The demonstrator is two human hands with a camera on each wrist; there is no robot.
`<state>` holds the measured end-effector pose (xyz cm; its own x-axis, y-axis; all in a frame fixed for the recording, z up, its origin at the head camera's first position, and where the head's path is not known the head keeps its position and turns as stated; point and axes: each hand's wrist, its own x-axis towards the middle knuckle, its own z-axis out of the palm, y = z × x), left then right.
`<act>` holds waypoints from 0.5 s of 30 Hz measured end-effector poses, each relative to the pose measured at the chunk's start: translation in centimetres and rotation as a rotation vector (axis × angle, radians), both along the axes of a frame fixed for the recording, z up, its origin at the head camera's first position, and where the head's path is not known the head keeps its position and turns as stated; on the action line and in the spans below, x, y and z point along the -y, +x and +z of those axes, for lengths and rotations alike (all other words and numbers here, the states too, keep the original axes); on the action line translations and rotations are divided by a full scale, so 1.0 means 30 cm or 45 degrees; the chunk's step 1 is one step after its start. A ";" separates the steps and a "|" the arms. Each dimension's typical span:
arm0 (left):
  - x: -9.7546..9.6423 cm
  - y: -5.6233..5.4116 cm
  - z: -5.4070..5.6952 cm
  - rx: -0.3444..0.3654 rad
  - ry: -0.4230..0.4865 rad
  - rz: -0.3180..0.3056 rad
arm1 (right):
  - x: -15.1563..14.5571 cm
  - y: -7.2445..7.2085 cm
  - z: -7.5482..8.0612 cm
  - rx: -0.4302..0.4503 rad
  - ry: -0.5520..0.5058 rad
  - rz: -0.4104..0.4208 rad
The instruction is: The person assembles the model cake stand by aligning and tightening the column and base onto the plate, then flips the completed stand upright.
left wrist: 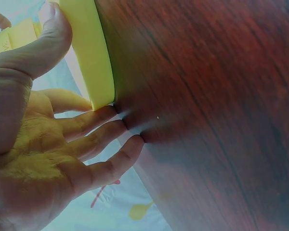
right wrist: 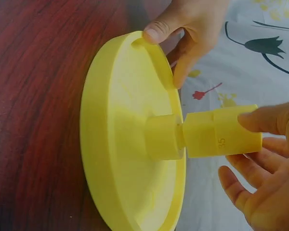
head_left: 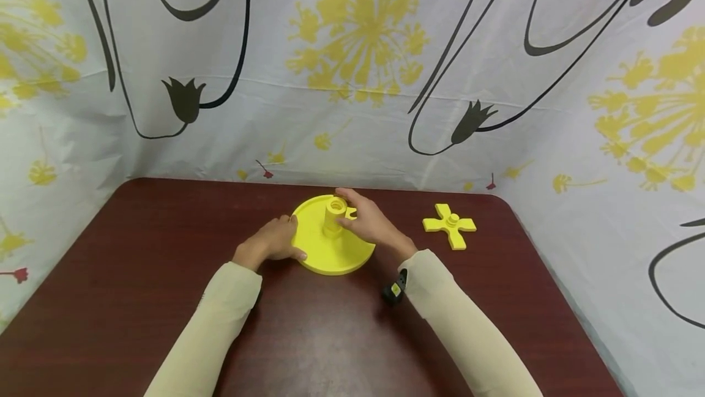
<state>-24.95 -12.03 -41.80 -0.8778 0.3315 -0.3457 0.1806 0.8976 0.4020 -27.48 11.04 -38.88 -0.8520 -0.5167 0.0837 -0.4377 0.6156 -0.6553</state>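
A round yellow dish [head_left: 308, 244] with a raised rim and a post [right wrist: 163, 137] at its centre lies on the table. My left hand [head_left: 273, 238] grips its left edge, thumb on the rim [right wrist: 143, 41] and fingers against the outer side. The left wrist view shows those fingertips touching the tabletop. Between thumb and fingers, my right hand [head_left: 370, 219] pinches a yellow faceted sleeve [right wrist: 224, 131] marked with small digits, apparently 35. The sleeve's narrow end meets the top of the post, and how far it goes in cannot be told. The right hand hides part of the dish's far right side.
A yellow four-armed cross [head_left: 451, 224] with a small round hub lies to the right of the dish. The dark red-brown wooden table [head_left: 165, 299] ends at a patterned white cloth [head_left: 352, 140] behind and at the sides. A black device [head_left: 393, 290] sits at the right wrist.
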 end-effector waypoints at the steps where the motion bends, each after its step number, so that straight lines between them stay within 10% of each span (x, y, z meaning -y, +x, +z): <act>1: 0.001 0.000 0.000 -0.003 -0.001 -0.003 | -0.002 0.001 -0.001 0.015 -0.014 -0.010; 15: 0.007 0.003 -0.009 -0.017 0.002 0.006 | 0.017 0.001 -0.035 -0.040 -0.031 -0.164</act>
<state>-24.85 -12.23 -42.08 -0.8840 0.3280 -0.3331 0.1819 0.8978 0.4012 -27.46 10.55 -39.92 -0.9078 -0.4009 0.1229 -0.3770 0.6520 -0.6578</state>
